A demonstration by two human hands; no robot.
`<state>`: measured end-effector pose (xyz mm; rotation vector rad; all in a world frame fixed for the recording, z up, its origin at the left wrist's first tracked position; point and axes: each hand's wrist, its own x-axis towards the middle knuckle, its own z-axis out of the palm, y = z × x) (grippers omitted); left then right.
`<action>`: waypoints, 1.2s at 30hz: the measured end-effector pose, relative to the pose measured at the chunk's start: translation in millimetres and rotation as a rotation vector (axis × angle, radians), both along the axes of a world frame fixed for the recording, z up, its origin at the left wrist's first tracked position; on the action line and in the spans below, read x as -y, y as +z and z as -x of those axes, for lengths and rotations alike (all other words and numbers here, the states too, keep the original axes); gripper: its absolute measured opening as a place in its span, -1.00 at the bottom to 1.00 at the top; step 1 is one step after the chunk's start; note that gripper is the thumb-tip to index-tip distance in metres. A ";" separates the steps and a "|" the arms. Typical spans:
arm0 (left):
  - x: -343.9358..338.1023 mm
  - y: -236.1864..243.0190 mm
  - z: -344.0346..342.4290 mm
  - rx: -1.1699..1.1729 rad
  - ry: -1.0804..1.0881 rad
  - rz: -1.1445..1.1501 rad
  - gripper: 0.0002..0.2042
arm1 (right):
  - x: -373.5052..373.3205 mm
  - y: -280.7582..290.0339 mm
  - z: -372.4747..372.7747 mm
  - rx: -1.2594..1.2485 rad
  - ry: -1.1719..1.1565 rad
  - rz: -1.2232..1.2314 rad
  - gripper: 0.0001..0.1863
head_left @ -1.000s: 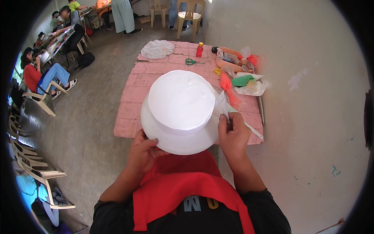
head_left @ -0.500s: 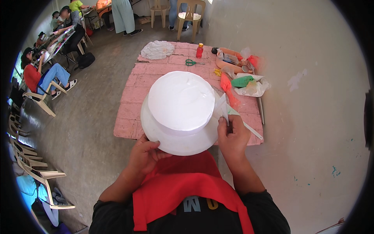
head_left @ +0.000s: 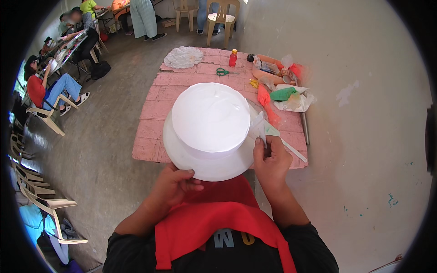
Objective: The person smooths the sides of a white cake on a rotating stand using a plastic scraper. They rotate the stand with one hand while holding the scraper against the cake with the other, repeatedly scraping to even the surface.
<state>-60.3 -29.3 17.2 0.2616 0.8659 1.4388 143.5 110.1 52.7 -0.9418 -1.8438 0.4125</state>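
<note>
A round white-iced cake [head_left: 211, 116] with a smooth top stands on a white turntable [head_left: 205, 172] near the front of the pink table. My left hand [head_left: 172, 185] is closed at the turntable's near-left rim, thumb on the edge and fingers curled by it. In my right hand [head_left: 275, 158] a thin translucent scraper [head_left: 259, 128] is pinched between thumb and fingers, held upright beside the cake's right side. Whether its edge touches the icing I cannot tell. A spatula with a white handle [head_left: 296, 152] lies behind my right fingers, its blade partly hidden.
On the pink table [head_left: 148, 132] are crumpled white paper [head_left: 183, 57], a red bottle [head_left: 233, 58], green scissors [head_left: 223, 72], an orange tray [head_left: 260, 73] of supplies, and red and green piping bags [head_left: 283, 94]. A wall [head_left: 364, 136] bounds the right. People and chairs [head_left: 48, 113] are at left.
My left hand has shifted slightly right along the turntable's rim. The turntable and cake sit a touch further left, and the marks on the icing have turned slightly. My right hand stays nearly still.
</note>
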 end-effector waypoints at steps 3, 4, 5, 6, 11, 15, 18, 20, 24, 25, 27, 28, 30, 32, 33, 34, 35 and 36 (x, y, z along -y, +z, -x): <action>0.6 5.1 -4.9 -0.047 -0.016 0.041 -0.57 | -0.1 -2.0 0.1 -0.014 0.002 -0.001 -0.89; 0.5 7.1 -6.2 -0.054 -0.022 0.049 -0.58 | 0.4 -1.8 0.3 -0.018 0.003 0.003 -0.89; 0.4 9.1 -7.5 -0.060 -0.028 0.057 -0.58 | 1.1 -1.6 0.5 -0.022 0.003 0.006 -0.89; 0.3 10.7 -8.8 -0.066 -0.035 0.065 -0.59 | 1.9 -1.5 0.6 -0.026 0.003 0.010 -0.89; -0.8 10.9 -12.4 -0.043 -0.079 0.079 -0.57 | 4.0 -2.6 0.6 -0.039 0.001 0.040 -0.89; -1.1 9.7 -14.3 -0.076 -0.117 0.068 -0.64 | 5.7 -1.9 -0.2 -0.021 0.006 0.029 -0.89; -1.5 9.5 -15.6 -0.082 -0.136 0.063 -0.66 | 6.6 -2.9 -0.5 -0.044 0.015 0.040 -0.89; -2.2 12.1 -16.9 -0.104 -0.151 0.081 -0.66 | 7.2 -4.4 -1.1 -0.054 0.011 0.053 -0.89; -4.3 15.2 -19.7 -0.179 -0.193 0.117 -0.66 | 9.6 -2.3 -2.3 -0.018 -0.003 0.022 -0.90; -5.0 15.7 -20.2 -0.187 -0.210 0.119 -0.66 | 10.4 -1.4 -2.9 -0.007 -0.006 0.013 -0.90; -6.5 16.4 -21.1 -0.203 -0.244 0.122 -0.65 | 12.2 -0.3 -4.7 0.015 -0.012 -0.005 -0.90; -7.4 16.1 -22.0 -0.207 -0.246 0.130 -0.64 | 12.8 -0.4 -5.8 0.022 -0.015 -0.012 -0.90; -9.0 15.1 -23.7 -0.215 -0.250 0.145 -0.64 | 14.3 -0.8 -8.1 0.036 -0.020 -0.027 -0.90; -10.3 13.8 -23.9 -0.238 -0.269 0.137 -0.64 | 16.4 0.7 -9.9 0.042 -0.022 -0.044 -0.90; -11.0 13.0 -24.0 -0.250 -0.279 0.133 -0.64 | 17.4 0.8 -11.0 0.045 -0.023 -0.052 -0.91; -12.1 12.4 -24.3 -0.259 -0.290 0.127 -0.64 | 18.6 -0.7 -12.7 0.031 -0.028 -0.044 -0.91; -13.2 11.7 -24.8 -0.268 -0.300 0.121 -0.64 | 19.7 -3.0 -14.8 0.017 -0.033 -0.036 -0.91; -14.2 10.8 -25.1 -0.277 -0.311 0.114 -0.65 | 19.7 -4.1 -16.4 0.003 -0.038 -0.027 -0.91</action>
